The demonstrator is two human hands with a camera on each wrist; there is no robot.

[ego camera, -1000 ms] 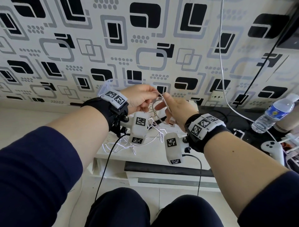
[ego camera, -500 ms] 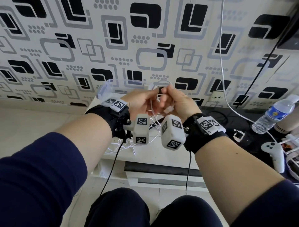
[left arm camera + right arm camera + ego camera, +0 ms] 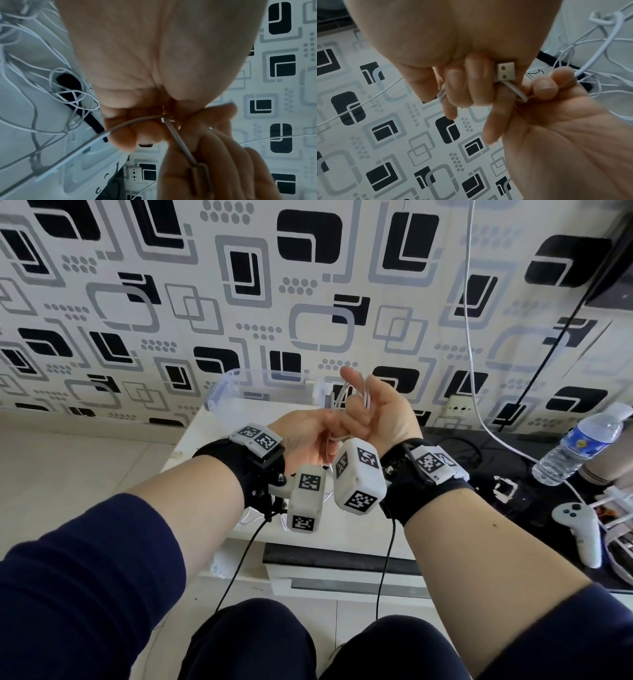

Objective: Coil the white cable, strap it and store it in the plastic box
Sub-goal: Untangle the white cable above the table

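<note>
Since half a second earlier, both hands had risen slightly and the right hand (image 3: 376, 414) had rolled palm-up, its index finger now pointing toward the patterned wall while the left hand (image 3: 305, 436) stayed pressed against it. Main risk as I judged it: the thin white cable (image 3: 517, 92) was slack and springy, so the small loops gathered between the hands could slip off the fingers and fall open if either pinch eased. A second risk was tangling, since the free length trailed down into a loose heap of white cords (image 3: 51, 94) on the white table top (image 3: 219, 419); a pull could drag a snarl up with it. The black strap (image 3: 89, 119) lay on that table among the cords, so freeing a hand to fetch it would leave the coil held by one hand only. Right hand: fingers curled tight, the cable's white USB plug (image 3: 505, 73) clamped between them, strand looped round a finger. Left hand: thumb and fingertips (image 3: 544, 86) pinched shut on the cable right beside the right hand, touching it. The clear plastic box (image 3: 260, 386) stood at the far table edge, behind the hands.
</note>
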